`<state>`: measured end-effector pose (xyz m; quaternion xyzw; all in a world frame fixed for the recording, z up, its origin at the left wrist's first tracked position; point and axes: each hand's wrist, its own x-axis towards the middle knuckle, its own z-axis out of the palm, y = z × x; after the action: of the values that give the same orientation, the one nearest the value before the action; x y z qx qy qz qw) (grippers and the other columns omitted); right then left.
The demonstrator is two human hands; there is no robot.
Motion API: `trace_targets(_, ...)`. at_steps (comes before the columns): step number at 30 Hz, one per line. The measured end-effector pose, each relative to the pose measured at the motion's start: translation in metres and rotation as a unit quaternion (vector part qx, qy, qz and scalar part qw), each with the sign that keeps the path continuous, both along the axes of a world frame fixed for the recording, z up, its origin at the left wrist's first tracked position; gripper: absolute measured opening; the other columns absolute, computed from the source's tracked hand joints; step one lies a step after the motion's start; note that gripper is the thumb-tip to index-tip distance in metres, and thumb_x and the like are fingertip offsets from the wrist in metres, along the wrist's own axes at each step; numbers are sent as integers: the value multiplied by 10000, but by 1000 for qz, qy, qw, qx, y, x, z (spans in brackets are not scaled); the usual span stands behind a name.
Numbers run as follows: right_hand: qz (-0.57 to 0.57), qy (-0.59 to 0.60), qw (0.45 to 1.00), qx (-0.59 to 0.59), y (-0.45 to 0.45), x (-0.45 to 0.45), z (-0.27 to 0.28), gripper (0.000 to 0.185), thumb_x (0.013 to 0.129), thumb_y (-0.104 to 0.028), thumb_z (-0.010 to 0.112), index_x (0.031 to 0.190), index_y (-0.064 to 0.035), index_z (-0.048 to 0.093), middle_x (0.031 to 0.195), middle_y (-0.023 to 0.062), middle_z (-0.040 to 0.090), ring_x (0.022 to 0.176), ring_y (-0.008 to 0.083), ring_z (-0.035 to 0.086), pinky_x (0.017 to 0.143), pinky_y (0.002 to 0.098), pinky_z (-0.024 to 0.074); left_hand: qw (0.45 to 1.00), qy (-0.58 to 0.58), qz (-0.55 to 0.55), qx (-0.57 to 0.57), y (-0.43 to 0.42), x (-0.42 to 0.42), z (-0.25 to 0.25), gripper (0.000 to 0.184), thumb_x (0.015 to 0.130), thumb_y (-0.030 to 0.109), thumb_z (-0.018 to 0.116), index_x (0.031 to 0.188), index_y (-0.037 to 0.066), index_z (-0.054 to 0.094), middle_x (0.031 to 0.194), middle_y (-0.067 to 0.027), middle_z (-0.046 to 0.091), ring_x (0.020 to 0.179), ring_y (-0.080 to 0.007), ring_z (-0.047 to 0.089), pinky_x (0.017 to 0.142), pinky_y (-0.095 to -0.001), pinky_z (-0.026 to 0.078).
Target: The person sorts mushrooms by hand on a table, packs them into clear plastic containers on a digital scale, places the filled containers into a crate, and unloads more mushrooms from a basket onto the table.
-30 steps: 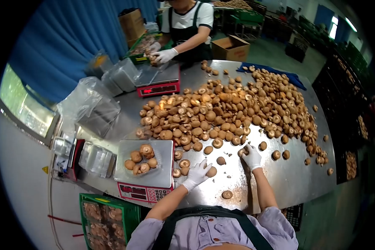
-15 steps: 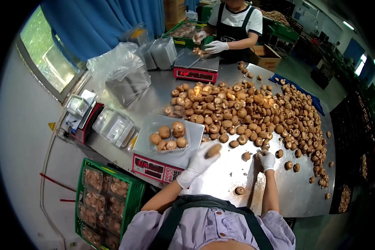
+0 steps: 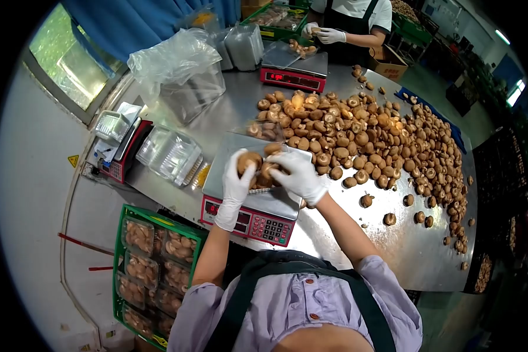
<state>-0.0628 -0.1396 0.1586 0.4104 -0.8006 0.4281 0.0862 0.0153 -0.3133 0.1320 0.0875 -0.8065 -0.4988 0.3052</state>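
Both my gloved hands are over a clear plastic tray on the scale (image 3: 268, 218) with a red front panel. My left hand (image 3: 236, 186) is curled around a brown mushroom (image 3: 250, 159) on the tray's left side. On the right side, my right hand (image 3: 301, 177) has its fingers closed on a mushroom (image 3: 268, 170). Another mushroom (image 3: 272, 148) shows just beyond those fingers. My hands hide most of the tray and part of the scale's display. A large heap of mushrooms (image 3: 358, 138) spreads over the metal table (image 3: 340, 234) beyond and to the right.
Clear empty trays (image 3: 170, 155) are stacked left, near another scale (image 3: 123, 155). A plastic bag (image 3: 173, 64) lies behind them. A green crate (image 3: 123, 258) of packed trays is at lower left. Across the table, a co-worker's gloved hands (image 3: 328, 35) hold a mushroom beside a third scale (image 3: 293, 76).
My left hand has moved up onto the tray with its mushroom. My right hand has come left from the loose mushrooms to the tray. The view has shifted slightly.
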Motion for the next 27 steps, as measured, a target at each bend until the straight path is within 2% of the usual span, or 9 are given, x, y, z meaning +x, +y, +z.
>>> trace_targets(2,10,65,990,123,-17,-3,-19,249,821,-286,626,986,-104,663,937,82,658,892,276,623,725,384,524,985,-27,14,-167,-3,-2,-14,428,782,206,699,1162,59,568,1159,-152,586,1128,-370,510,993,-427,402)
trace_targets(6,34,32,989,137,-14,-2,-16,277,808,-302,642,1026,-131,661,937,96,657,888,285,625,721,388,519,981,-3,35,-188,-2,-1,-23,368,805,219,687,1124,59,599,1133,-138,610,1138,-377,510,987,-442,401)
trace_targets(9,46,-84,995,18,7,-8,0,251,821,-227,671,1035,-96,686,932,118,679,810,279,659,707,333,527,994,-27,27,-103,-7,0,-21,314,865,225,638,1112,35,607,1112,-169,628,1102,-383,547,975,-442,411)
trace_targets(12,-51,-245,968,8,30,-16,3,218,851,-130,647,1047,-43,684,780,37,672,690,38,572,651,212,484,998,-57,14,-6,-11,0,-11,313,878,218,627,1124,27,601,1110,-181,623,1098,-373,551,967,-426,420)
trace_targets(15,-78,-373,922,-71,50,-27,-11,248,872,-97,620,1105,-22,657,923,44,681,791,75,612,698,225,505,994,16,-1,-105,-15,-3,-5,301,896,196,610,1136,16,595,1118,-178,623,1083,-347,570,952,-399,436)
trace_targets(17,-68,-399,908,-106,61,-33,-27,261,881,-74,596,1131,-14,640,1003,52,668,874,98,624,740,231,512,999,-7,-22,29,-16,-4,1,300,906,177,601,1152,6,586,1131,-166,622,1070,-327,580,942,-382,444)
trace_targets(23,-224,-238,943,-58,101,-30,-80,283,831,-104,610,1105,-43,654,888,111,694,831,143,651,776,258,497,994,68,39,82,-45,5,38,322,969,164,520,1232,-22,538,1185,-127,598,1102,-208,555,968,-330,426)
trace_targets(25,-220,-279,933,-52,116,-27,-99,314,831,-77,597,1142,-53,639,881,87,678,774,115,608,724,254,482,981,102,89,140,-65,13,39,327,974,162,510,1242,-23,532,1228,-131,575,1111,-216,548,979,-329,417)
trace_targets(27,-235,-369,899,-12,131,-21,-105,336,848,-45,579,1182,-39,620,1026,61,669,858,115,622,726,235,511,978,102,122,136,-74,24,50,332,977,163,504,1254,-19,524,1244,-130,566,1122,-215,542,984,-328,412)
